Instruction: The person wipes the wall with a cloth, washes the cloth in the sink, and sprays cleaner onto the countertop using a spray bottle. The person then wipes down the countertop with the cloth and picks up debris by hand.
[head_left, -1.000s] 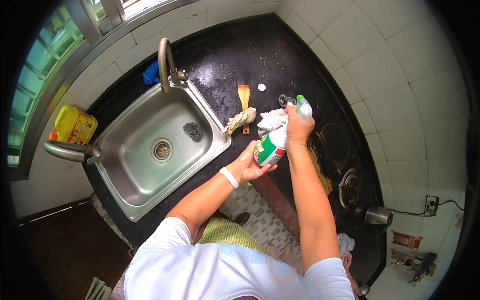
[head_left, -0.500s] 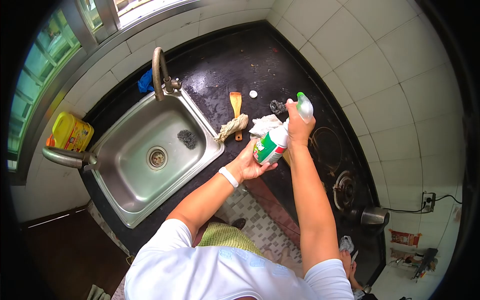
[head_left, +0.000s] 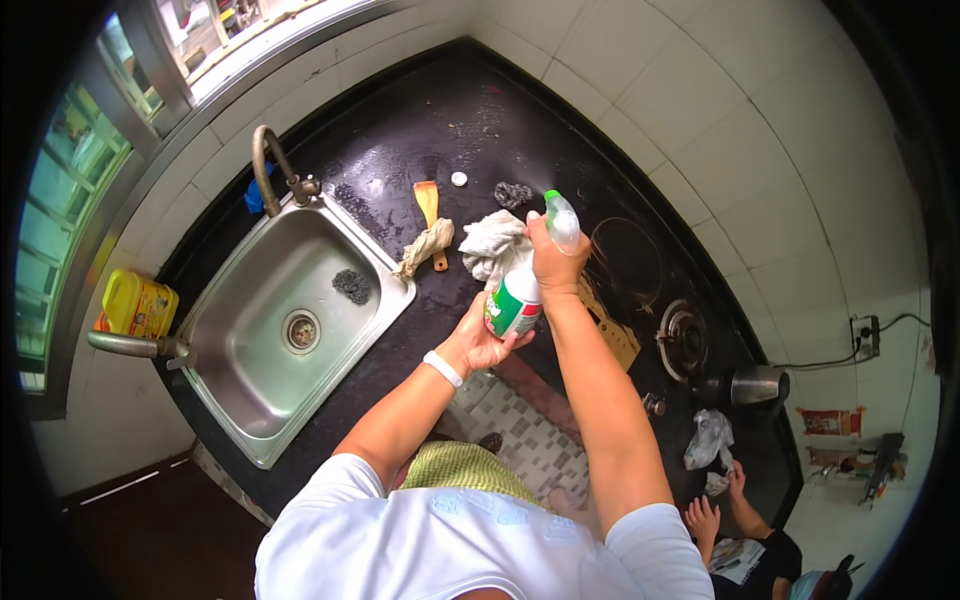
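Observation:
A spray bottle [head_left: 518,300] with a green and white label is held tilted over the counter, its nozzle pointing to the far side. My right hand [head_left: 558,268] is closed around its neck and trigger head. Under the base, my left hand [head_left: 478,335] grips the bottle's lower end. A crumpled whitish cloth [head_left: 492,243] lies just beyond the bottle. Near the nozzle rests a dark scouring pad [head_left: 513,194]. A wooden spatula [head_left: 427,205] lies left of the cloth, with a twisted beige cloth [head_left: 426,247] across its handle.
To the left is a steel sink [head_left: 245,400] holding a scrubber [head_left: 351,286], with a curved faucet [head_left: 266,170]. A small white cap [head_left: 459,179] lies on the black counter. At right are a stove burner [head_left: 684,340], a metal cup [head_left: 758,385] and another person's hands [head_left: 705,520].
The view has shifted to the right, showing more of the other person and a plastic bag. Both my hands still hold the spray bottle, which stays over the counter.

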